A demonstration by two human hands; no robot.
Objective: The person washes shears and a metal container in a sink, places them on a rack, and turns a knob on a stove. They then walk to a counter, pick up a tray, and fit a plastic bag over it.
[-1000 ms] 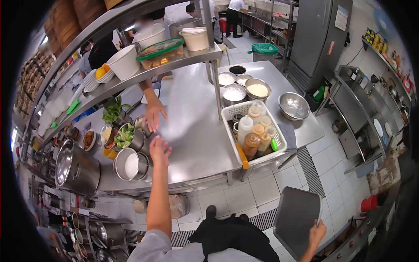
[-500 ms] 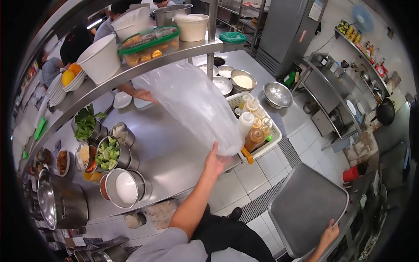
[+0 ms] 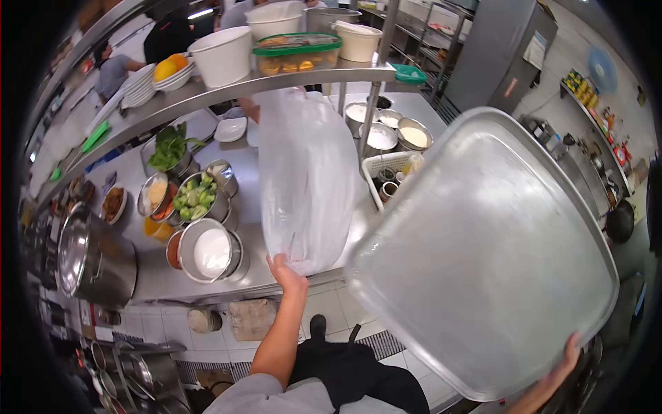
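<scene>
My left hand (image 3: 288,276) grips the near end of a large clear plastic bag (image 3: 303,179), which stretches over the steel counter. At its far end, under the shelf, another person's hand (image 3: 249,108) is close to the bag; whether it holds on is hard to see. My right hand (image 3: 564,366) is closed on the lower right rim of a big metal baking tray (image 3: 483,262). The tray is raised and tilted, its broad face towards me, and it covers much of the white basket (image 3: 374,165) of bottles behind it.
On the counter's left stand a tub of white cream (image 3: 212,252), a pot of broccoli (image 3: 196,196) and leafy greens (image 3: 169,148). A shelf (image 3: 310,79) with tubs crosses above. Bowls of powder (image 3: 414,136) sit at the back right. A tall pot (image 3: 96,255) is far left.
My right hand has lifted the tray up and inward from low on the right. The bag's near end, in my left hand, has swung left and now hangs straighter towards me.
</scene>
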